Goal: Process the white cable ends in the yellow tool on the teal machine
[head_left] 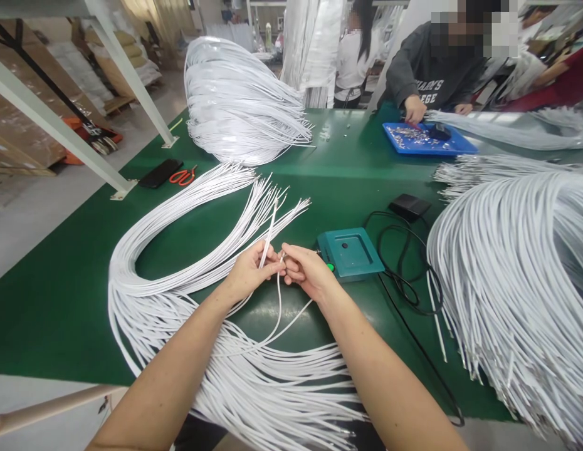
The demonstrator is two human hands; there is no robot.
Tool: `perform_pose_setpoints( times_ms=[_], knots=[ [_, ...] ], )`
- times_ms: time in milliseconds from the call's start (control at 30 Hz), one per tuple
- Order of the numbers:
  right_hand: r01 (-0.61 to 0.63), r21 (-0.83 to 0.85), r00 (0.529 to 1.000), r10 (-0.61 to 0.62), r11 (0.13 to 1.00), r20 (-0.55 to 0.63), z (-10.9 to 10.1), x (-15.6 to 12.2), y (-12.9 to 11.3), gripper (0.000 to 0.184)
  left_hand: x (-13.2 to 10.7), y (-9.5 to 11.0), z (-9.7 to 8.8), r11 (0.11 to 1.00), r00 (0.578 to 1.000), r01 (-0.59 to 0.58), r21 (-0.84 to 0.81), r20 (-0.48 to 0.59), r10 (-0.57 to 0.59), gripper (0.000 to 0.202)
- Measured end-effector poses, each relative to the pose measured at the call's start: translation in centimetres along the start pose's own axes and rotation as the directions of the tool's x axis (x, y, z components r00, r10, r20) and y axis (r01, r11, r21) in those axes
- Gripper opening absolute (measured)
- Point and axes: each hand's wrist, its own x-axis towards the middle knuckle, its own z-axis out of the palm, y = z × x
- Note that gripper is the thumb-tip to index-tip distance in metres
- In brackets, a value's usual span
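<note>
My left hand [254, 270] is closed round a white cable [271, 227], whose end sticks up past the fingers. Fingertips of my right hand [304, 266] pinch the end of a cable just in front of the left fingertips; the small tip there is partly hidden. From between the hands a thin white length [279, 307] curves down to the table. To the left lies a big looped bundle of white cables [126, 269], its ends fanned out behind my hands. Right of my right hand sits a teal device [351, 250] with a green light.
A black pedal-like box [409, 207] and dark cord lie right of the device. More white cable bundles [512, 263] [239, 94] occupy the right and back. Orange-handled scissors [183, 176] lie beside a black phone [160, 173]. Across the table, a person [437, 69] reaches into a blue tray [399, 148].
</note>
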Motion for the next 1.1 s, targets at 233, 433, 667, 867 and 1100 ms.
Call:
perform_pose_setpoints(
  times_ms=[233, 433, 667, 867, 1100],
  knots=[
    [0.130, -0.111, 0.984, -0.142, 0.985, -0.106, 0.6, -0.5, -0.4, 0.029, 0.1, -0.2, -0.1, 0.995, 0.998, -0.042, -0.091, 0.032, 0.045, 0.037],
    [0.290, -0.669, 0.888, -0.454, 0.684, -0.079, 0.5, -0.6, 0.3, 0.020, 0.1, -0.1, -0.3, 0.968, 0.999, 0.023, -0.249, 0.046, -0.012, 0.042],
    [0.264, -0.918, 0.731, -0.559, -0.296, 0.390, 0.0, -1.4, -0.9, 0.027, 0.5, -0.4, -0.8, 0.932, 0.988, 0.153, -0.330, 0.067, -0.138, 0.044],
    [0.091, -0.902, 0.826, -0.475, -0.422, 0.305, -1.9, -1.7, -2.3, 0.010, 0.8, -1.1, -0.3, 0.992, 0.993, 0.115, -0.057, -0.030, -0.116, 0.037],
    [0.125, -0.892, 0.840, -0.432, -0.434, 0.328, -2.6, -1.4, -2.1, 0.014, 0.9, -1.4, -0.1, 0.990, 0.988, 0.138, 0.025, -0.068, -0.136, 0.035]
  ],
)
